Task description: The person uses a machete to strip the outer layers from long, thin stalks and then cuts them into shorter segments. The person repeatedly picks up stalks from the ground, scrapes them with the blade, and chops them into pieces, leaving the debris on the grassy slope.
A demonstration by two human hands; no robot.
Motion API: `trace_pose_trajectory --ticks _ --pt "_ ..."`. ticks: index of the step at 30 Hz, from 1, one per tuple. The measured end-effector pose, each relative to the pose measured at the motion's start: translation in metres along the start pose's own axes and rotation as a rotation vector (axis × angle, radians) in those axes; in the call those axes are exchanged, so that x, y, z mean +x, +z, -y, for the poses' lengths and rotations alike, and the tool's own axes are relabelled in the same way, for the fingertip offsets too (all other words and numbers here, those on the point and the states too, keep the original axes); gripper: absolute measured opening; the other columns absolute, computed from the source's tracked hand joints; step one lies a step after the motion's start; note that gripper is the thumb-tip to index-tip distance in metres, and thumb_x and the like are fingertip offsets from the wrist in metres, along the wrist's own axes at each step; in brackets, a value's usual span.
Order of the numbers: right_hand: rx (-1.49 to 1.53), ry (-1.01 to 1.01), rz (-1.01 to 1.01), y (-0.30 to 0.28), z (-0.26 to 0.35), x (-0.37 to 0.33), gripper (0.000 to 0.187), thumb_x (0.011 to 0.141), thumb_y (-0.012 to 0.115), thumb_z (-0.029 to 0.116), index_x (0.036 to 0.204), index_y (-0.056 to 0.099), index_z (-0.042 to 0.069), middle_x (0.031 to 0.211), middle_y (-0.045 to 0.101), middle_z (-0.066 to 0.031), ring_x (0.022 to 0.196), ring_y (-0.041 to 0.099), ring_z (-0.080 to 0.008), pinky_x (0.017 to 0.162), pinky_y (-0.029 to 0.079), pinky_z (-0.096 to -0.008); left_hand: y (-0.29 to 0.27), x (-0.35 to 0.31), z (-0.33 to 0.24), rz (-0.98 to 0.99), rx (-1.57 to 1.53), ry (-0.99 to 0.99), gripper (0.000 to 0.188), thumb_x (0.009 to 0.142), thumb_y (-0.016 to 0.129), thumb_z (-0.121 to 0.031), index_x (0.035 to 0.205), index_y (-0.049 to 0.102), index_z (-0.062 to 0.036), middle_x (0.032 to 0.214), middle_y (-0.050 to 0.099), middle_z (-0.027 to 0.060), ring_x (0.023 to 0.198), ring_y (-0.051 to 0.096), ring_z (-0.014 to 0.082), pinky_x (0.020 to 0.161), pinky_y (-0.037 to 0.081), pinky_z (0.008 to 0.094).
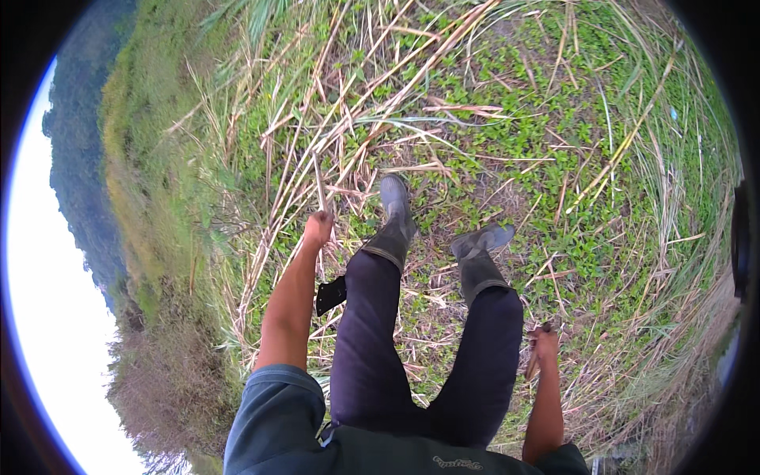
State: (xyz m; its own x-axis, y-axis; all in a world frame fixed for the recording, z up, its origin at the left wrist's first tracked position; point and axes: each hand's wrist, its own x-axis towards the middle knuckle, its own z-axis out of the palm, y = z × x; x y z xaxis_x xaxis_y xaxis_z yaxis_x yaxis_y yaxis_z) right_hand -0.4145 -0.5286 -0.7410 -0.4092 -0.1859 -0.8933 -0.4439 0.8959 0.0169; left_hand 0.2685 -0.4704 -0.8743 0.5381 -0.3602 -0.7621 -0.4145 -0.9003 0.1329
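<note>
My left hand (318, 229) is closed around a pale wooden stick (320, 180), whose far end points up among the cut stalks. Below that hand, against the outside of my left thigh, shows a flat black piece (331, 295) with small light dots; whether it joins the stick I cannot tell. At the right of my right knee, my right hand (544, 345) is closed as well. A short brown piece (531, 366) pokes out beneath its fingers, too small to name. Both arms are held apart, out to the sides of my legs.
Two rubber boots (396, 207) stand on ground with low green plants (546, 170). Long dry stalks (277, 194) lie across the left and upper part. Flattened grass (673, 348) covers the right side. Bushes (178, 364) and a wooded hill (79, 150) rise at the left.
</note>
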Motion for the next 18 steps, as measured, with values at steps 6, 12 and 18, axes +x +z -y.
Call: trace_pose_trajectory --ticks 6,12,18 --pt "-0.253 -0.116 -0.374 0.025 0.102 -0.004 0.022 0.081 0.068 0.022 0.082 0.060 0.001 0.062 0.055 -0.0045 0.048 0.052 -0.0146 0.046 0.042 -0.0303 0.071 0.193 0.043 0.004 -0.042 0.103 0.044 0.085 0.058 -0.037 0.118 0.063 -0.0082 0.108 0.066 0.0248 0.104 0.063 0.0402 0.093 0.049 0.0440" --pt "-0.381 -0.160 -0.486 0.062 0.132 -0.066 0.023 0.082 0.069 0.022 0.083 0.061 0.000 0.064 0.055 -0.0059 0.052 0.053 -0.0154 0.049 0.044 -0.0304 0.115 0.262 0.062 0.057 0.102 -0.022 0.056 0.086 0.056 -0.038 0.133 0.050 -0.0075 0.136 0.049 0.0251 0.123 0.050 0.0405 0.103 0.042 0.0439" --pt "-0.450 -0.188 -0.434 0.094 0.159 -0.166 0.024 0.079 0.067 0.022 0.082 0.060 -0.001 0.064 0.059 -0.0096 0.057 0.058 -0.0183 0.054 0.048 -0.0342 0.061 0.203 0.081 0.562 0.099 0.250 0.061 0.094 0.054 -0.045 0.138 0.045 -0.0046 0.128 0.057 0.0212 0.120 0.055 0.0326 0.102 0.043 0.0424"
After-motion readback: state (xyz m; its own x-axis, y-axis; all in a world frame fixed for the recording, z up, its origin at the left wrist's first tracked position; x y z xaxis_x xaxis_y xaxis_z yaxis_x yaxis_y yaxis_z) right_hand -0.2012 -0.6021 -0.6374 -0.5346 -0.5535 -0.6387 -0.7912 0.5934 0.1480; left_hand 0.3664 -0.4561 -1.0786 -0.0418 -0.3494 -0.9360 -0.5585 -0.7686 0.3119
